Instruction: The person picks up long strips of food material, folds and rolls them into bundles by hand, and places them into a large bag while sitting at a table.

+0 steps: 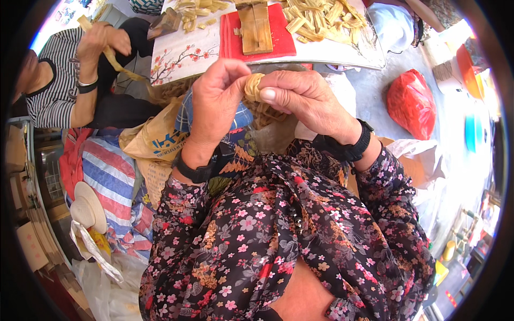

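Between my two hands is a small wound bundle of tan, fibrous dried strip [252,86], just off the near edge of the table. My left hand [215,99] pinches its left side, with the thumb and bent forefinger closed against it. From the other side my right hand [310,96] grips the bundle, thumb pressed on its near face and fingers curled behind. Beyond my hands, a wooden block with a lengthwise groove [256,29] lies on a red cloth [229,40]. Parts of the bundle are hidden by my fingers.
A white table with a blossom print [176,61] carries piles of folded tan pieces [321,18]. At the left, another person's hands [96,45] hold a long tan strip [120,67]. A red plastic bag [411,103] sits on the floor at right; a striped sack [110,176] lies left.
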